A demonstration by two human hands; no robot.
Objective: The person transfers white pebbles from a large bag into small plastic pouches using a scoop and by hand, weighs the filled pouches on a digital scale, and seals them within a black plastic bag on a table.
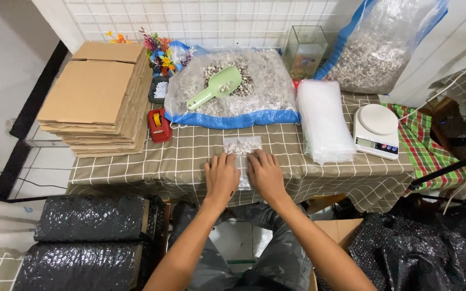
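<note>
Clear plastic bag (241, 156) of pale pebbles lies under both my hands — left hand (221, 177) and right hand (265, 173), fingers spread flat, pinning its near end. Beyond the bag sits the gravel sack (233, 102) with its green scoop (215, 88) — pressing unevenly could burst pebbles out.

1. Small clear bag (241, 153) of pale gravel lies flat under both hands.
2. Big open gravel sack (232, 102), blue-edged, behind it.
3. Second gravel sack (376, 51) leans back right.
4. Clear bag stack (323, 121).
5. Flat cardboard boxes (98, 97) left.
6. Scale's small grey screen (364, 142).
</note>
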